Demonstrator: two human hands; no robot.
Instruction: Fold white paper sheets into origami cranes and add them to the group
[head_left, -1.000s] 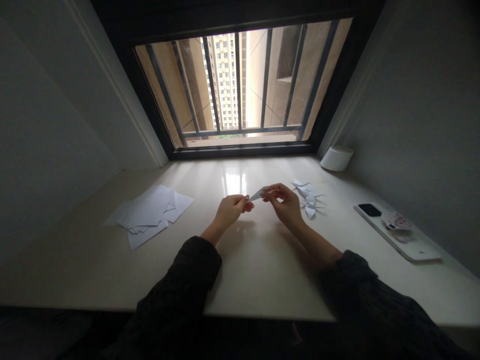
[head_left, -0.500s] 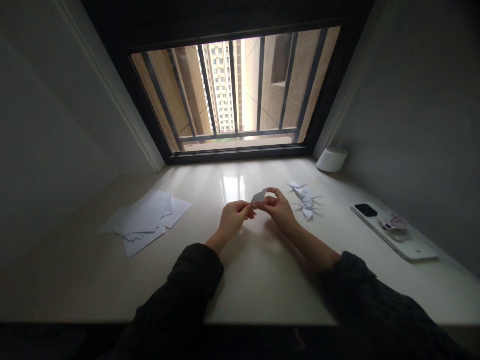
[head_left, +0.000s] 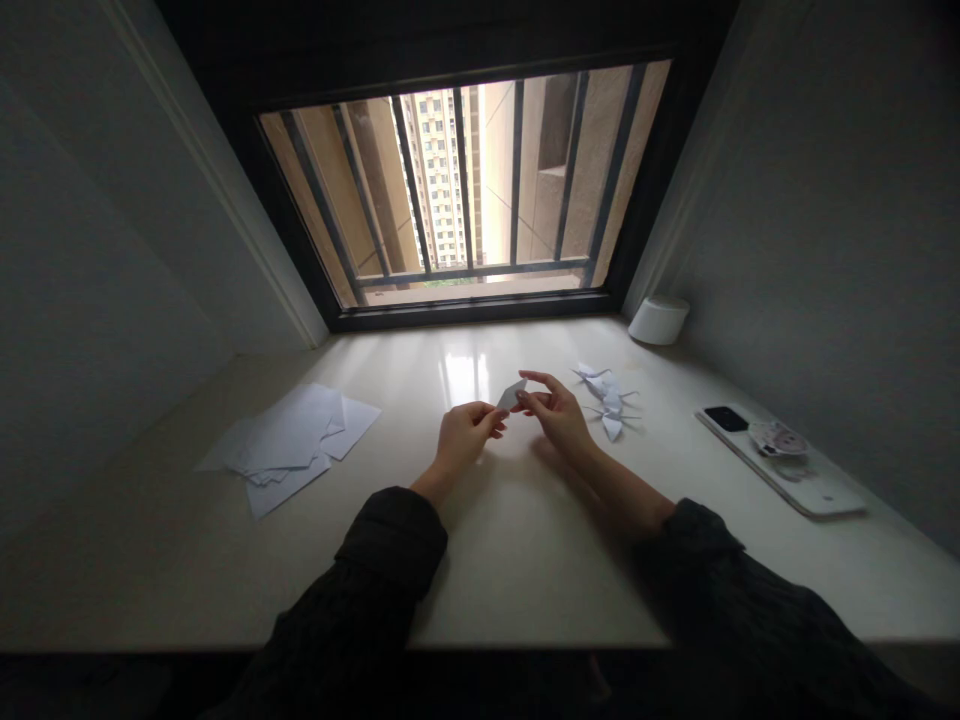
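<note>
A small piece of folded paper [head_left: 511, 395] is held up between my two hands, above the pale counter. My left hand [head_left: 466, 436] pinches its lower left end between thumb and fingers. On the other side my right hand [head_left: 553, 412] grips the right edge, thumb against the paper and the index finger at its top corner. Just right of that hand lie several folded paper cranes [head_left: 611, 402] with thin pointed ends, close together on the counter.
To the left lies a loose stack of white paper sheets [head_left: 289, 435]. A phone [head_left: 780, 462] with a round grip on its back rests at the right. A white cylindrical object [head_left: 658, 320] stands by the wall, near the barred window [head_left: 465, 190].
My right thumb has moved up along the paper's edge and the index finger is more raised. The paper's tilt has shifted slightly. My left hand keeps its pinch.
</note>
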